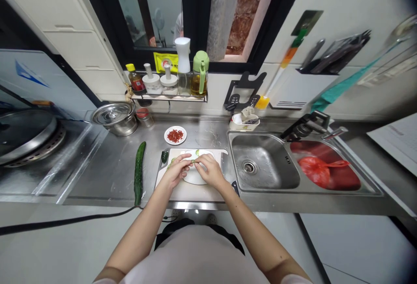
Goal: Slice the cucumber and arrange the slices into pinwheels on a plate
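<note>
My left hand [177, 170] and right hand [210, 171] pinch together a small green piece [193, 161] above the cutting board [195, 193]. From there, one green slice [197, 152] lies at twelve o'clock, a dark green chunk [164, 156] at nine. The red bits [175, 135], at eleven, are already small; the cucumber [139, 173], farther at nine, remains whole, so I judge only part is done.

1 near, head-worn view (wide-angle), forward and down across the steel counter [106, 166] toward the window [196, 14]
</note>
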`<action>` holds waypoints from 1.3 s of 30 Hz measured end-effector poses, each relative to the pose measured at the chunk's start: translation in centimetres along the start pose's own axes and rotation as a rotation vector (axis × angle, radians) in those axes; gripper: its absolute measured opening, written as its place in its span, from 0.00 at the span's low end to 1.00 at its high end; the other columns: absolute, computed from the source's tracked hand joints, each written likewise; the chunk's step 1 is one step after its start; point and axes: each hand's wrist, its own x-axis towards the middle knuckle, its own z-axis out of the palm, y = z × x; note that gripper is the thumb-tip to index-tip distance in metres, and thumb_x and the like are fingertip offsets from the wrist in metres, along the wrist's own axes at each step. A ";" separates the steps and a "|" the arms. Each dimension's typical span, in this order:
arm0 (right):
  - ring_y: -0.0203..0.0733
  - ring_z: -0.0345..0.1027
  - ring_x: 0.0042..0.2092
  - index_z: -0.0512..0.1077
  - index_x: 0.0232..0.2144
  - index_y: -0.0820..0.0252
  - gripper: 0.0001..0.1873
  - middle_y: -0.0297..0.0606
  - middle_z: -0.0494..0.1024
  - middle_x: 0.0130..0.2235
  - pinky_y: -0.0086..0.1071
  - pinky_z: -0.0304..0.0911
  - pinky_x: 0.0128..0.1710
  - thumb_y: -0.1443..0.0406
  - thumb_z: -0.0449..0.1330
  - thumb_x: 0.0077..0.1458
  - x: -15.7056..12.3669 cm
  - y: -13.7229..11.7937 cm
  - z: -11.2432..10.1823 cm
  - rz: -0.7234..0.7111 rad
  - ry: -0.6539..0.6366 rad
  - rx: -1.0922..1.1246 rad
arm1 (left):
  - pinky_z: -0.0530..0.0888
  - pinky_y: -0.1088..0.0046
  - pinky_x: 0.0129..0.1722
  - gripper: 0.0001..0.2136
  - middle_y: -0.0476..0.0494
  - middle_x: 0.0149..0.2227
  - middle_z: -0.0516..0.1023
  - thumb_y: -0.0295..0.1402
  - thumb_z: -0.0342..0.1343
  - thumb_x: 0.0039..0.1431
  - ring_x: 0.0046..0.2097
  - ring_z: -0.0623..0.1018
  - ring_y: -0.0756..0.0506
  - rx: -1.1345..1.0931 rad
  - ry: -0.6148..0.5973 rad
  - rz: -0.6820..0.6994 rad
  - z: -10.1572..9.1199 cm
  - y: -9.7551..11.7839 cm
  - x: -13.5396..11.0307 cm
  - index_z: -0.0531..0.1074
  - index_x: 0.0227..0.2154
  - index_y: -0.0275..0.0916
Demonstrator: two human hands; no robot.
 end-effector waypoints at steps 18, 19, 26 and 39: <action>0.43 0.65 0.41 0.73 0.35 0.55 0.11 0.39 0.75 0.35 0.36 0.59 0.43 0.60 0.52 0.62 -0.2 0.0 0.0 0.018 -0.033 -0.015 | 0.57 0.81 0.24 0.30 0.54 0.27 0.73 0.38 0.68 0.37 0.24 0.65 0.56 0.169 0.036 0.216 0.4 0.1 -0.5 0.67 0.46 0.41; 0.43 0.65 0.41 0.73 0.35 0.55 0.11 0.39 0.75 0.35 0.36 0.59 0.43 0.60 0.52 0.62 -0.2 0.0 -0.1 0.017 -0.045 -0.007 | 0.58 0.80 0.25 0.30 0.53 0.27 0.74 0.38 0.68 0.37 0.25 0.66 0.56 0.177 0.026 0.223 0.4 0.2 -0.5 0.66 0.47 0.41; 0.41 0.64 0.38 0.71 0.31 0.56 0.10 0.38 0.74 0.33 0.34 0.60 0.40 0.61 0.53 0.61 0.1 0.2 0.1 0.070 -0.042 0.076 | 0.65 0.77 0.35 0.31 0.52 0.29 0.74 0.39 0.67 0.40 0.31 0.72 0.52 0.197 -0.017 0.308 0.4 0.1 -0.3 0.64 0.49 0.40; 0.35 0.66 0.30 0.69 0.22 0.58 0.09 0.31 0.73 0.25 0.27 0.61 0.31 0.61 0.56 0.50 1.1 0.9 1.5 0.437 -0.004 0.535 | 0.66 0.77 0.35 0.25 0.52 0.28 0.72 0.36 0.65 0.44 0.31 0.71 0.52 0.254 0.017 0.410 0.8 -0.6 0.8 0.67 0.47 0.40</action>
